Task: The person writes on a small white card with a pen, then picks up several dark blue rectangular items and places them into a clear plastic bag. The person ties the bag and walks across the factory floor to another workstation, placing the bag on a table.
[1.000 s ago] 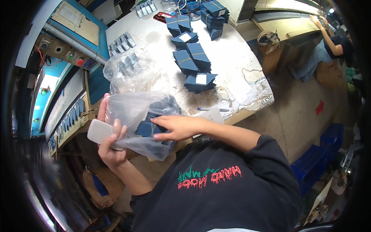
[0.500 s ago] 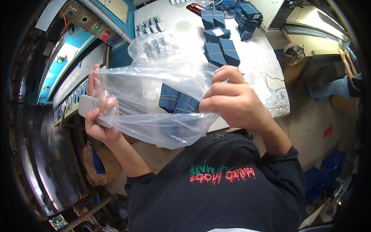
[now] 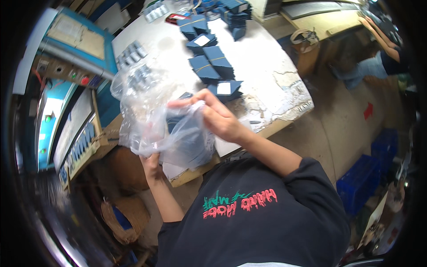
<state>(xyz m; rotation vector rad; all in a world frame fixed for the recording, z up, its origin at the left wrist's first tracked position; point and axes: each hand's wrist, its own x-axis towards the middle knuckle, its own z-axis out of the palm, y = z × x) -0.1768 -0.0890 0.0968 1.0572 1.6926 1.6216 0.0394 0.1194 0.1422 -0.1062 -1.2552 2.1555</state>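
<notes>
My right hand point(image 3: 219, 119) pinches the rim of a clear plastic bag point(image 3: 189, 149), drawn up in front of me over the table's near edge. My left hand point(image 3: 153, 167) is closed on the bag's left side, its fingers mostly hidden behind crumpled plastic. Dark blue banded pieces point(image 3: 177, 122) show through the film; whether they lie inside or behind it I cannot tell. Just beyond my right hand lies a blue stack point(image 3: 226, 90) with a white label. More rubber-banded blue stacks point(image 3: 218, 58) run in a row toward the far side.
The white table point(image 3: 262, 58) has a worn, peeling right edge. Small grey pieces point(image 3: 132, 54) stand at its left. A panel with buttons point(image 3: 71, 73) is on the left machine. Blue crates point(image 3: 360, 182) sit on the floor at right. Another person point(image 3: 378, 62) is at the far right.
The bag, stretched wide between my hands before, is now bunched and lower left. My hands have come closer together. The pale flat object by my left hand is no longer visible. My view has turned.
</notes>
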